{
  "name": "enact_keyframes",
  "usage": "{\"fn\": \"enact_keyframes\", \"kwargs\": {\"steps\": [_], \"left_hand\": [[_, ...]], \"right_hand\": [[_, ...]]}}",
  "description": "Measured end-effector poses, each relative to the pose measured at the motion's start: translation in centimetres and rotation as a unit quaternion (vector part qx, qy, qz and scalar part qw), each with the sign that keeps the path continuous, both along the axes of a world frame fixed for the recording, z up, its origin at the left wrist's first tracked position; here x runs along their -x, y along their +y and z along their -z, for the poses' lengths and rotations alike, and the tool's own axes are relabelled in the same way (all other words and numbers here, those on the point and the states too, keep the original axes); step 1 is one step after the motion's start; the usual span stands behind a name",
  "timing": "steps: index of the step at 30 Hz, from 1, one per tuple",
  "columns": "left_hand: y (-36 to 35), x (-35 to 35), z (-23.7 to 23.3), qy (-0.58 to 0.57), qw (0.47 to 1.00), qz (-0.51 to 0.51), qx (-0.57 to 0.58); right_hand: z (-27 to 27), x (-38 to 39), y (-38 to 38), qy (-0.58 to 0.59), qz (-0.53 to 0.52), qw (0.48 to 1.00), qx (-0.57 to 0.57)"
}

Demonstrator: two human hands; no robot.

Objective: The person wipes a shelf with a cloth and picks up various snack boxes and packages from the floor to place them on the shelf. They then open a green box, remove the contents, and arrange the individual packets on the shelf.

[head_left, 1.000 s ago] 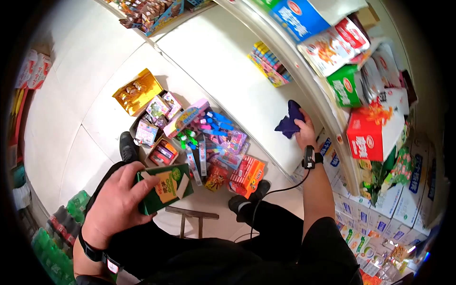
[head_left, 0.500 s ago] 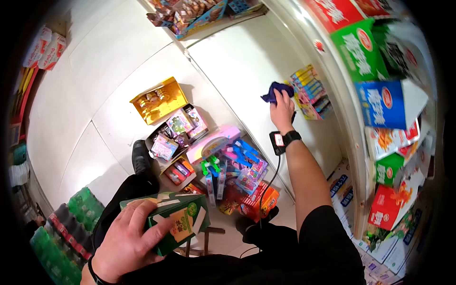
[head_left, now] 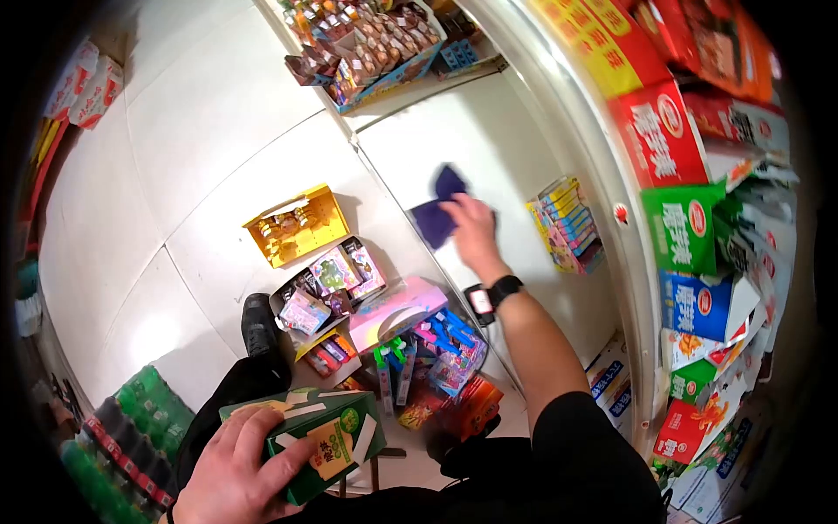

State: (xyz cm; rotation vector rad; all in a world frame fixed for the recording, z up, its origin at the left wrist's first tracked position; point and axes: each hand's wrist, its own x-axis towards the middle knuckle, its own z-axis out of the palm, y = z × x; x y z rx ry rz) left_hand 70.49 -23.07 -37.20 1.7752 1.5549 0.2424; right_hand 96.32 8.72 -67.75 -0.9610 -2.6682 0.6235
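My left hand (head_left: pixel 249 463) is wrapped round a dark green cardboard box (head_left: pixel 336 437) with a yellow label, held low in front of me. My right hand (head_left: pixel 474 229) presses a dark purple cloth (head_left: pixel 434 218) onto the white shelf board (head_left: pixel 497 131), close to its front edge. The cloth is partly spread out, with a corner sticking up beyond the fingers. A dark watch circles the right wrist. To the right of that hand, a small yellow display box of colourful packets (head_left: pixel 567 225) stands on the board.
On the floor lie a yellow open box (head_left: pixel 297 225), a box of small packs (head_left: pixel 327 288) and a pile of toys and snacks (head_left: pixel 436 358). Snack packets (head_left: pixel 690 227) line the rack at right. A box of wrapped sweets (head_left: pixel 384 52) sits at the far end; green bottle packs (head_left: pixel 131 428) stand lower left.
My right hand has moved left with the cloth, from beside the yellow display box to the board's front edge. The cloth is more spread out. My left hand still holds the green box.
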Motion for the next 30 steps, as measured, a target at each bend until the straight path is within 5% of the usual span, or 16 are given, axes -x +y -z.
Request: {"fn": "enact_keyframes", "kwargs": {"steps": [3,4,7,11,18,30], "left_hand": [[0.1,2.1,-0.1,-0.001,1.000,-0.002,0.029],[0.0,2.3,0.0,-0.003,1.000,-0.002,0.029],[0.0,3.2,0.0,-0.032,0.998,-0.015,0.051],[-0.4,4.0,0.4,-0.032,0.998,-0.025,0.052],[0.2,3.9,-0.3,-0.016,0.998,-0.043,0.031],[1.7,0.5,-0.2,-0.024,0.999,0.009,0.030]], "right_hand": [[4.1,-7.3,9.7,-0.065,0.255,0.953,-0.148],[5.4,-8.8,10.7,-0.083,0.238,0.954,-0.164],[4.0,-4.8,16.8,-0.203,0.376,0.902,-0.056],[5.7,3.0,21.0,-0.146,0.243,0.955,-0.087],[4.5,15.2,11.7,-0.061,0.128,0.984,-0.104],[2.4,10.9,5.0,-0.022,0.001,0.999,-0.049]]}}
